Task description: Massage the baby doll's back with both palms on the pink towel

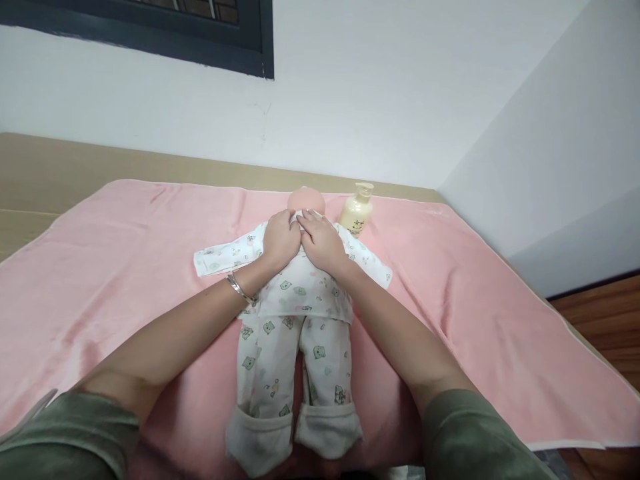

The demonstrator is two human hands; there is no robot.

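Note:
A baby doll (306, 200) lies stretched out in the middle, its smooth round head pointing away from me. It wears a white long-sleeved top (305, 290) with small animal prints. Matching trousers (270, 363) cover the legs, with wide pale cuffs at the bottom. My left hand (283, 239) rests on the upper part of the doll's torso, just below the head. Beside it, almost touching, my right hand (321, 241) lies on the same area. Both hands look flat, fingers laid over the fabric and nothing held. Whether the doll is face up or down, I cannot tell.
A pale yellow pump bottle (356, 212) stands right of the doll's head. Under everything spreads a pink blanket (150, 267) on a beige surface (75, 160). Behind is a white wall (360, 100) with a dark window frame (250, 40). Brown wood (605, 327) shows at the right.

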